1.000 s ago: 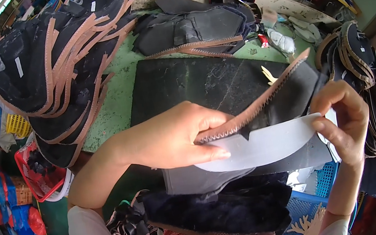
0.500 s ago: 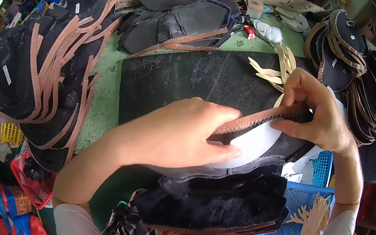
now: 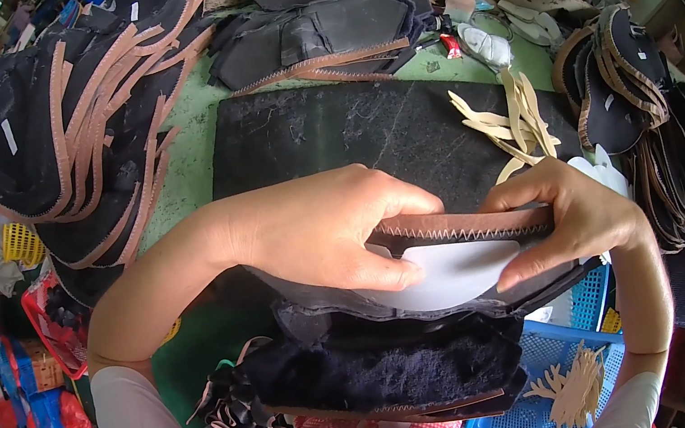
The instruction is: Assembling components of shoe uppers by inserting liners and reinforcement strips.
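Note:
Between my two hands is a black sheet-material piece [image 3: 527, 296] with a brown strip [image 3: 463, 224] zigzag-stitched along its upper edge. A smooth white curved insert [image 3: 463, 273] lies against its near side, just below the stitching. My left hand [image 3: 318, 232] pinches the left end, thumb on the white insert and fingers behind the brown strip. At the other end my right hand [image 3: 581, 213] grips the edge, its fingers over the strip and its thumb by the insert's right corner. The fingertips behind the piece are hidden.
A black mat [image 3: 320, 140] covers the green table, with cream strips [image 3: 519, 123] at its right. Stacked black pieces with brown edging [image 3: 88, 121] fill the left; more [image 3: 617, 83] hang at right. Dark fuzzy pieces [image 3: 388, 366] lie near me, beside a blue basket [image 3: 542, 408].
My right hand has lowered its raised fingers onto the brown strip, further in from the end. The strip now slopes down to the right, and the white insert shows more fully.

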A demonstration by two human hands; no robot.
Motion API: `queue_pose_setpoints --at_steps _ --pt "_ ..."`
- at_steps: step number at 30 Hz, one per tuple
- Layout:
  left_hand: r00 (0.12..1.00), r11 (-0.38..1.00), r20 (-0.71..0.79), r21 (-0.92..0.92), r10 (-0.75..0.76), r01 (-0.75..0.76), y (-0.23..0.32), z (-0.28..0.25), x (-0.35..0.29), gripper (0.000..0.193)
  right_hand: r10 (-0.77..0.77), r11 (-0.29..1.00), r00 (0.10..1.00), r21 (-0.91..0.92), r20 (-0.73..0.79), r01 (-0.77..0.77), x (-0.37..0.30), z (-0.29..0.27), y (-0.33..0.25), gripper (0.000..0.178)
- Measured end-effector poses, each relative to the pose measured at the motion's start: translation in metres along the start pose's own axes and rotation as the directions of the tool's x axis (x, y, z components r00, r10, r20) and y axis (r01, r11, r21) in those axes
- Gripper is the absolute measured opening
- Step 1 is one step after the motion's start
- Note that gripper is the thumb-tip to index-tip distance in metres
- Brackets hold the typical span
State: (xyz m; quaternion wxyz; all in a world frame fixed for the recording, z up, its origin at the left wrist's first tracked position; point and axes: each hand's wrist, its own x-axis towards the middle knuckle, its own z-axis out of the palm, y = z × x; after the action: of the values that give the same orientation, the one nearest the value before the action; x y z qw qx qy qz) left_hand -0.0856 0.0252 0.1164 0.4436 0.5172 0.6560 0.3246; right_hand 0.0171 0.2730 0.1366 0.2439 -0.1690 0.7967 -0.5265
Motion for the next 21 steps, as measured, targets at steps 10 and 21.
queue_pose_setpoints --at_steps 10,21 --pt "0.990 0.993 -0.135 0.103 -0.040 0.054 -0.007 0.004 0.004 0.029 0.128 0.964 0.991 -0.228 -0.040 -0.134 0.011 0.013 0.000 0.025" --pt "0.768 0.688 -0.595 0.660 0.236 0.300 -0.028 -0.003 0.015 0.021 -0.440 0.598 0.720 -0.773 -0.536 -0.210 0.033 0.040 0.005 0.020"
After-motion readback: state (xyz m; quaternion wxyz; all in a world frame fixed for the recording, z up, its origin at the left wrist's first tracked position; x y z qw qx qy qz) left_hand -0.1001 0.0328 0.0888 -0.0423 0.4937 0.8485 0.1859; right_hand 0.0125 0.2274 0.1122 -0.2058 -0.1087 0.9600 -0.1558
